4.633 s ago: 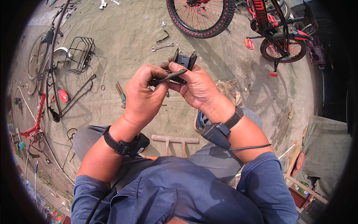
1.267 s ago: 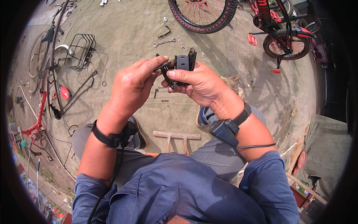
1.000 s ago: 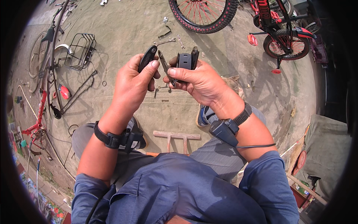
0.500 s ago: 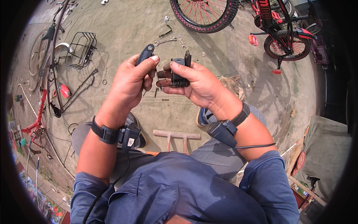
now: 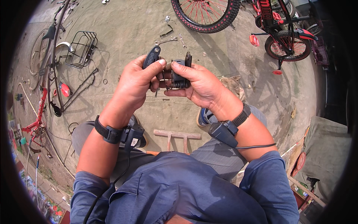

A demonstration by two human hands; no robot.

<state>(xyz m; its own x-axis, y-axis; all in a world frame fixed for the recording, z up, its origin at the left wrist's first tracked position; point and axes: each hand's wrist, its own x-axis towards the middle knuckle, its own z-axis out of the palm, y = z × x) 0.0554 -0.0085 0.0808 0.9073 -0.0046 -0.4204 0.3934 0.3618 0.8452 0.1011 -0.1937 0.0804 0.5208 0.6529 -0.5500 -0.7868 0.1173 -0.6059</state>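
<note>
In front of my chest, my left hand [image 5: 134, 82] grips a black folding multi-tool [image 5: 151, 58], its thumb pressed on the handle and a thin bit pointing down below the fingers. Close beside it, my right hand [image 5: 205, 83] holds a small black bracket-like part [image 5: 179, 79] between thumb and fingers. That part has an upright flap on its right side and what looks like a coil low down; its exact kind I cannot make out. The two hands almost meet, and whether the tool's bit touches the part is hidden by my fingers.
Wrenches [image 5: 167, 40] lie on the ground mat ahead. A black wire basket [image 5: 81, 50] and a bicycle chain [image 5: 80, 87] are at left. A black-and-red bicycle [image 5: 285, 37] stands at far right, near a red-spoked wheel [image 5: 205, 15]. A wooden stool piece [image 5: 177, 134] shows between my legs.
My left hand has moved right with the multi-tool, narrowing the gap to the black part. My right hand has shifted only slightly.
</note>
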